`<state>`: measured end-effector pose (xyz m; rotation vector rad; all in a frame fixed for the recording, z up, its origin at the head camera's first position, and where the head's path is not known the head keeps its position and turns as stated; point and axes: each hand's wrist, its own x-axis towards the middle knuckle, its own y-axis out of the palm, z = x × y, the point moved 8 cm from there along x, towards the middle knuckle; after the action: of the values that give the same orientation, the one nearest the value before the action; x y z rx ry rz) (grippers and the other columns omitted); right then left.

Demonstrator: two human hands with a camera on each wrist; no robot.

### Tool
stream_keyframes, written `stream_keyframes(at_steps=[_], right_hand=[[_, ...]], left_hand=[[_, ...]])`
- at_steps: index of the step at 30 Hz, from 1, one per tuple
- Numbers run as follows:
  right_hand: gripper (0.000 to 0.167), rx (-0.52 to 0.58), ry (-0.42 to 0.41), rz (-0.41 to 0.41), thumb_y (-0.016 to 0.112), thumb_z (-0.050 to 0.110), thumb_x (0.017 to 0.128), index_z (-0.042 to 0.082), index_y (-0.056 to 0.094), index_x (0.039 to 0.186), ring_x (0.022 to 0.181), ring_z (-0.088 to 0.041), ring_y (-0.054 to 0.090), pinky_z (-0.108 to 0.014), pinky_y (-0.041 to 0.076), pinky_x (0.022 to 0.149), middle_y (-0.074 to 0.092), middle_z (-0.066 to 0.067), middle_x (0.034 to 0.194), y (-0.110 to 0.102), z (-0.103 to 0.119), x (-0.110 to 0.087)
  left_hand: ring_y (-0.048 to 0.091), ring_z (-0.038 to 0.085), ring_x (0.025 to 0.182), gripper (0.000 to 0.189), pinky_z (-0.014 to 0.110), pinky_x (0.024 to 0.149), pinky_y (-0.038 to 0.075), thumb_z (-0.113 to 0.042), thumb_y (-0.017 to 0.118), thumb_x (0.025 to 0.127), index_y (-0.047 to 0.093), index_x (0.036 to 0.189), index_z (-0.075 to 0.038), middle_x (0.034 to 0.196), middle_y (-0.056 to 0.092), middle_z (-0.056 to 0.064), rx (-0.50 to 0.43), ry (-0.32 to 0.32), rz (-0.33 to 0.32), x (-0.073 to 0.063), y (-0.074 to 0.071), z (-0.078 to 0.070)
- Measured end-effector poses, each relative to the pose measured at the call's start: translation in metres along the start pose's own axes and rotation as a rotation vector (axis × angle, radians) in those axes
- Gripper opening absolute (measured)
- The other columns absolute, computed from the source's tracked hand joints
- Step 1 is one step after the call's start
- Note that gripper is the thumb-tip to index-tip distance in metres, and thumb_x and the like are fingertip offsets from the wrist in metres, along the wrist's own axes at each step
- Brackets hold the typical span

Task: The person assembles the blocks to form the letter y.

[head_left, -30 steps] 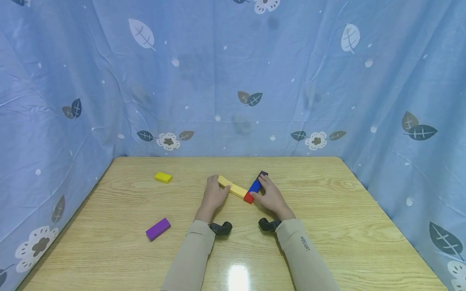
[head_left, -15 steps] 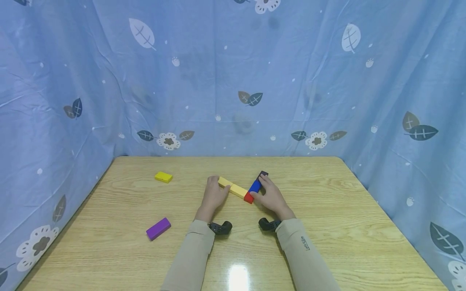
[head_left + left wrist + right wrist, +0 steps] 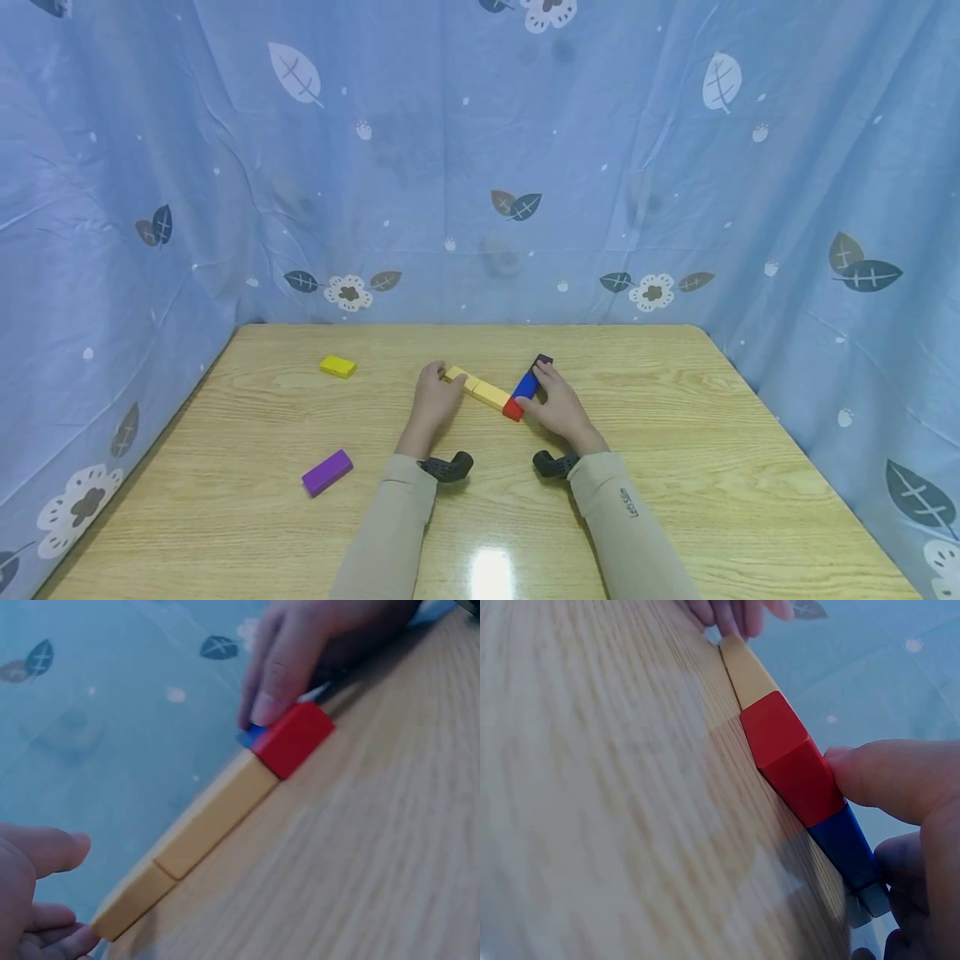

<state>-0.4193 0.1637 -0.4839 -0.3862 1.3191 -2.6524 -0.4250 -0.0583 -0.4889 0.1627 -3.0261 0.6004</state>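
Two pale yellow blocks, a nearer one (image 3: 491, 395) and a farther one (image 3: 454, 373), lie end to end at mid-table. A red block (image 3: 512, 409) joins them at a corner, and a blue block (image 3: 525, 387) with a dark block (image 3: 544, 359) at its far end runs off from it. My left hand (image 3: 433, 406) is at the pale row's outer end; fingertips touch it in the left wrist view, the thumb held away. My right hand (image 3: 562, 410) grips the blue block's arm, thumb by the red block and fingers toward the dark end.
A small yellow block (image 3: 338, 367) lies at the back left of the wooden table (image 3: 750, 500). Nearer, on the left, is a purple block (image 3: 327, 473). A blue patterned curtain (image 3: 450, 150) hangs behind and at both sides.
My left hand has eased slightly left, its thumb and fingers coming away from the sides of the pale blocks. My right hand and the blocks stay nearly where they were.
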Motion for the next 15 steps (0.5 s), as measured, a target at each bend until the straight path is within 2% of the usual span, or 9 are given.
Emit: stream_keyframes(at_steps=[5,15], right_hand=[[0.076,0.013,-0.008,-0.006,0.062,0.040,0.089,-0.002,0.033,0.145,0.143,-0.037,0.018,-0.053,0.022,0.114,0.025,-0.017,0.155,-0.002,0.002,0.001],[0.075,0.031,-0.005,-0.013,0.061,0.041,0.089,-0.001,0.033,0.145,0.142,-0.038,0.020,-0.055,0.024,0.113,0.025,-0.018,0.155,0.000,0.000,-0.003]], left_hand=[[0.038,0.038,0.134,0.063,0.049,0.109,0.035,-0.029,0.056,0.094,0.032,0.144,0.002,0.145,0.038,0.024,-0.080,0.000,0.016,0.002,-0.009,-0.001],[0.036,0.038,0.135,0.062,0.049,0.109,0.035,-0.028,0.057,0.094,0.034,0.143,0.002,0.146,0.038,0.021,-0.057,0.028,0.013,-0.001,-0.027,-0.007]])
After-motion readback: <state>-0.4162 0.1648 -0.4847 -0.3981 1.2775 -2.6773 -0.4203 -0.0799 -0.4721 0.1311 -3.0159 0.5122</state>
